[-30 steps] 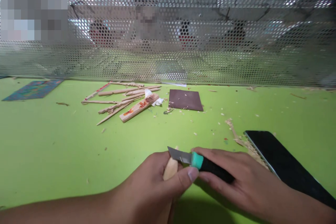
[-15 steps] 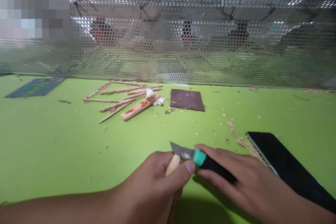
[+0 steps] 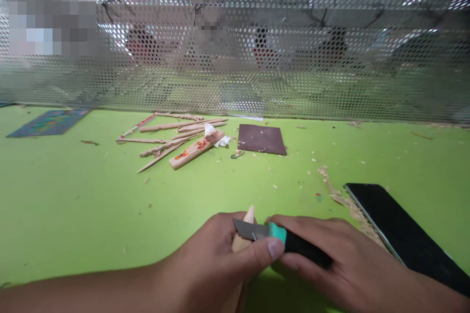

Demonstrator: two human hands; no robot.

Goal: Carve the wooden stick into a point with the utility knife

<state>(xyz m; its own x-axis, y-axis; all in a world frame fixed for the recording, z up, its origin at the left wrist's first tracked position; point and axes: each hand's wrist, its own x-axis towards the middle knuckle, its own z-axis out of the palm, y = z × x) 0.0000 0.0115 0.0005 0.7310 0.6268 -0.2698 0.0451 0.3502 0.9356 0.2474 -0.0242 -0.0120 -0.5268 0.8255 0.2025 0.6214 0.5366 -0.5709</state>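
My left hand (image 3: 223, 259) is closed around a pale wooden stick (image 3: 240, 243), whose pointed tip sticks up past the fingers. In my right hand (image 3: 330, 249) is a carving knife (image 3: 306, 249) with a black handle and a teal collar. The flat, slanted blade lies across the stick just below its tip. My left thumb presses by the collar at the base of the blade. The lower part of the stick is mostly hidden behind my left hand.
Several carved wooden sticks (image 3: 161, 141) and a stained wood block (image 3: 194, 151) lie ahead. A brown sandpaper square (image 3: 261, 139) sits beside them. Right of my hand, a black phone (image 3: 400, 225) borders wood shavings (image 3: 356, 212). A perforated metal screen (image 3: 235, 78) stands behind.
The knife blade has moved down from the stick's tip to lower on the wood, and the pointed tip now shows above it. Both hands keep their grip.
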